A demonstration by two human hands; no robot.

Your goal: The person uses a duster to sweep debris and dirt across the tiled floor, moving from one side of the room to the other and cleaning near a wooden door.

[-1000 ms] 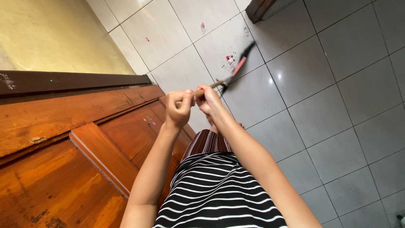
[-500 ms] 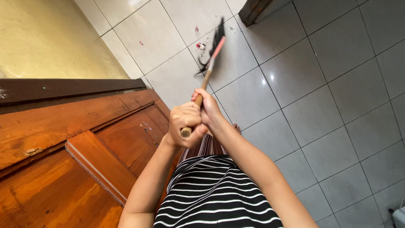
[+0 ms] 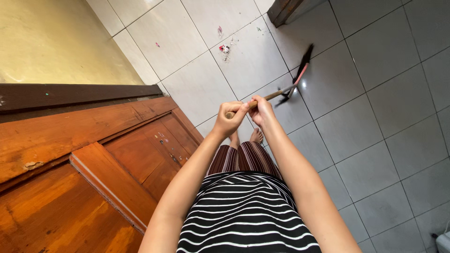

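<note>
I am gripping the broom (image 3: 286, 89) handle with my left hand (image 3: 228, 121) and right hand (image 3: 262, 110); a wooden door (image 3: 93, 159) is standing close beside me, litter (image 3: 225, 48) lying on the tiled floor (image 3: 375, 117) ahead.

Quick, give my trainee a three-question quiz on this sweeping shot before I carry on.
1. True or false: both hands grip the broom handle.
2. Which hand sits at the very end of the handle: A) left hand B) right hand?
3. What lies on the pale tile beyond the broom head?

Key:
1. True.
2. A.
3. A small pile of debris, with red and white bits in it.
</note>
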